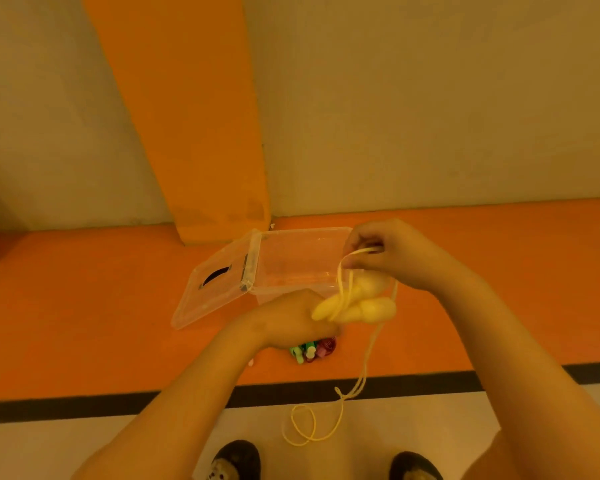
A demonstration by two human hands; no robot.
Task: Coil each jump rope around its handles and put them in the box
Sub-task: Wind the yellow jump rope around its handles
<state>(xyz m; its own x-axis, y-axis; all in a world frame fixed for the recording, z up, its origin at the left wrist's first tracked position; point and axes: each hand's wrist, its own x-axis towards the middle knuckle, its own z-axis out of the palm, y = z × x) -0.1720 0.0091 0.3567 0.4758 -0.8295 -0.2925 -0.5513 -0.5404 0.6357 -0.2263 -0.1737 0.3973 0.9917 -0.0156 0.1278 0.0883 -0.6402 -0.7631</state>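
Left hand [291,317] grips both yellow handles [357,306], which lie roughly sideways. Right hand [388,254] fingers [357,263] pinch the rope [339,275] just above them, so I'd guess the next wrap crosses that long axis. Slack dangles well below, and the open box [302,233] sits just behind.

The square clear plastic box [302,251] looks smooth and glossy, with faint glints along its walls; its flat clear plastic lid [201,299] has the same sheen; the pale yellow bulbous jump-rope handles [364,308] look like smooth moulded plastic, softly shiny; the thin yellow cord [340,420] appears smooth and slick; the broad orange surface [84,306] is matt; the dark slippers [238,459] look fuzzy, like plush cloth.
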